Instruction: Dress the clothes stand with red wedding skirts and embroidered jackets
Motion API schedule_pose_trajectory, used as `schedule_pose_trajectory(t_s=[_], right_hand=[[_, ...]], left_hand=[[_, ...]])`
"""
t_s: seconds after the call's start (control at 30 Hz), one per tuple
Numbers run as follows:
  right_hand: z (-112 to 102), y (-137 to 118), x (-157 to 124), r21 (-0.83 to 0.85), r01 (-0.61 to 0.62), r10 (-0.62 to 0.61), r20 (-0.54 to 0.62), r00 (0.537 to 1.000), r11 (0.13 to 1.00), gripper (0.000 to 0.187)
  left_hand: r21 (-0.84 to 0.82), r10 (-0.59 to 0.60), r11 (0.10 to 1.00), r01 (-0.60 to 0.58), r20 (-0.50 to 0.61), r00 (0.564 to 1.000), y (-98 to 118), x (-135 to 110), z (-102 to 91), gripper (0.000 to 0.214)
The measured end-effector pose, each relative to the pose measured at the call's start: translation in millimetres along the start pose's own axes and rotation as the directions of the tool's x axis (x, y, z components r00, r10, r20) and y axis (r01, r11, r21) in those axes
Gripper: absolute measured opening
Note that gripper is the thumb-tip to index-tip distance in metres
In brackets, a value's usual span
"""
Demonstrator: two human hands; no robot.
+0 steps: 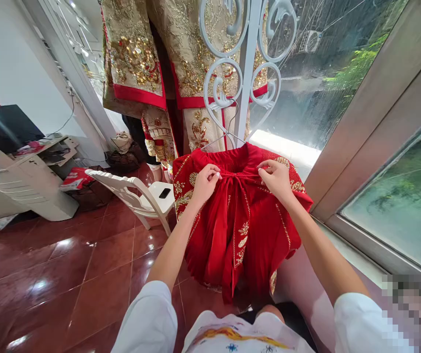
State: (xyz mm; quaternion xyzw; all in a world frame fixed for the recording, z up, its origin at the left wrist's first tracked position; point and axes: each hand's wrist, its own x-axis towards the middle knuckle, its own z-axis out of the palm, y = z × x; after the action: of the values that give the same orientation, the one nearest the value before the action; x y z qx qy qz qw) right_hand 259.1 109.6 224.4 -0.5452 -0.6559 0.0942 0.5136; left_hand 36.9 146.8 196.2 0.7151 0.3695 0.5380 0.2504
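A red skirt (210, 235) with gold embroidery hangs in front of me from a thin wire hanger (215, 142). Its elastic waist is gathered, and a red tie is knotted into a bow (234, 177) at the front, with long ends trailing down. My left hand (206, 182) pinches the waistband just left of the bow, thumb and fingers closed. On the other side, my right hand (274, 179) pinches the waistband's right part, its fingers bent over the fabric. Both hands sit at about the same height.
Behind the skirt stands a white scrolled metal rack (247, 63), with gold-sequinned garments (136, 59) beyond it. To the left are a white chair (133, 196) bearing a black phone (164, 193), and a desk with a monitor (6, 128). A framed window (397, 196) borders the right.
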Motion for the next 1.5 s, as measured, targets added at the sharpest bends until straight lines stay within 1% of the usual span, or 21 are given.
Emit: schedule_pose_trajectory(t_s=[0.1, 0.2, 0.23, 0.3, 0.4, 0.53, 0.6, 0.63, 0.7, 0.77, 0.87, 0.9, 0.97, 1.0, 1.03, 1.07, 1.1, 1.17, 1.23, 1.37, 1.5], right_hand=[[-6.2, -2.1, 10.5, -0.269, 0.271, -0.294, -0.046, 0.955, 0.924, 0.029], [-11.3, -0.1, 24.3, -0.499, 0.561, -0.552, 0.185, 0.813, 0.66, 0.038], [-11.7, 2.0, 28.1, -0.534, 0.605, -0.562, 0.267, 0.783, 0.59, 0.037], [-9.7, 7.0, 33.8, -0.577, 0.627, -0.534, 0.352, 0.769, 0.523, 0.032], [-3.6, 13.3, 42.0, -0.542, 0.608, -0.505, 0.346, 0.791, 0.58, 0.028], [-7.9, 12.9, 69.5, -0.309, 0.449, -0.41, 0.186, 0.893, 0.838, 0.021], [-17.4, 9.2, 89.9, -0.165, 0.394, -0.367, 0.173, 0.914, 0.904, 0.012], [-22.6, 7.0, 99.8, -0.086, 0.377, -0.352, 0.212, 0.912, 0.922, 0.008], [-30.1, 3.2, 115.8, 0.09, 0.278, -0.292, 0.34, 0.894, 0.956, 0.01], [-31.0, 1.4, 124.7, 0.238, 0.048, -0.165, 0.5, 0.85, 0.97, 0.014], [-20.7, 3.0, 127.4, 0.271, -0.32, 0.051, 0.686, 0.726, 0.908, 0.015], [-16.2, 4.2, 127.1, 0.233, -0.396, 0.115, 0.722, 0.682, 0.888, 0.014], [-8.6, 6.4, 126.3, 0.149, -0.437, 0.19, 0.746, 0.639, 0.887, 0.015], [-6.0, 7.1, 126.1, 0.124, -0.392, 0.183, 0.731, 0.658, 0.912, 0.017], [-4.1, 7.1, 125.8, 0.107, -0.302, 0.148, 0.688, 0.71, 0.947, 0.02], [-2.4, 6.2, 125.3, 0.085, -0.179, 0.091, 0.611, 0.787, 0.98, 0.022], [-0.4, 4.2, 124.1, 0.046, -0.041, 0.012, 0.51, 0.86, 0.998, 0.024], [6.7, -4.0, 119.2, -0.082, 0.175, -0.141, 0.313, 0.939, 0.981, 0.027], [19.9, -18.0, 110.6, -0.208, 0.234, -0.194, 0.196, 0.961, 0.95, 0.03], [56.2, -50.0, 93.0, -0.277, 0.143, -0.153, -0.012, 0.988, 0.95, 0.038], [75.8, -57.9, 92.6, -0.276, 0.073, -0.136, -0.214, 0.967, 0.958, 0.044]], left_hand=[[0.459, 0.207, 0.863, -0.209, 0.054, 0.977, 4.8, 10.5, -18.1, 0.028], [0.709, 0.225, 0.652, -0.269, 0.159, 0.961, 2.9, 23.6, -39.0, 0.033], [0.738, 0.212, 0.62, -0.267, 0.171, 0.962, 0.4, 27.0, -43.9, 0.032], [0.743, 0.196, 0.618, -0.258, 0.172, 0.965, -5.0, 31.1, -49.1, 0.027], [0.66, 0.2, 0.711, -0.242, 0.141, 0.97, -6.0, 33.3, -53.3, 0.019], [0.48, 0.147, 0.855, -0.197, 0.14, 0.979, 12.1, 45.6, -81.0, 0.016], [0.356, 0.037, 0.923, -0.144, 0.29, 0.956, 21.6, 58.9, -102.8, 0.018], [0.282, -0.03, 0.955, -0.089, 0.393, 0.919, 24.3, 66.3, -112.5, 0.021], [0.131, -0.145, 0.988, 0.085, 0.567, 0.811, 23.7, 80.5, -125.6, 0.031], [0.003, -0.204, 0.964, 0.266, 0.65, 0.732, 16.7, 91.8, -129.0, 0.041], [-0.082, -0.221, 0.927, 0.367, 0.671, 0.708, 4.2, 98.4, -124.8, 0.054], [-0.058, -0.228, 0.937, 0.343, 0.642, 0.732, 1.5, 96.7, -123.3, 0.056], [0.082, -0.24, 0.97, 0.229, 0.471, 0.849, -1.4, 85.5, -120.6, 0.054], [0.187, -0.214, 0.969, 0.161, 0.311, 0.926, -2.3, 75.7, -119.0, 0.05], [0.303, -0.153, 0.946, 0.11, 0.121, 0.981, -3.6, 63.3, -116.7, 0.045], [0.415, -0.068, 0.905, 0.09, -0.069, 0.995, -5.8, 49.1, -113.5, 0.039], [0.503, 0.018, 0.858, 0.101, -0.226, 0.974, -9.2, 33.7, -109.1, 0.032], [0.587, 0.095, 0.791, 0.172, -0.396, 0.913, -20.6, 4.2, -97.5, 0.027], [0.58, 0.047, 0.778, 0.241, -0.436, 0.899, -36.7, -17.4, -84.1, 0.028], [0.46, -0.082, 0.84, 0.287, -0.415, 0.906, -66.2, -30.1, -64.2, 0.027], [0.302, -0.18, 0.911, 0.281, -0.321, 0.93, -71.6, -28.2, -69.5, 0.023]])
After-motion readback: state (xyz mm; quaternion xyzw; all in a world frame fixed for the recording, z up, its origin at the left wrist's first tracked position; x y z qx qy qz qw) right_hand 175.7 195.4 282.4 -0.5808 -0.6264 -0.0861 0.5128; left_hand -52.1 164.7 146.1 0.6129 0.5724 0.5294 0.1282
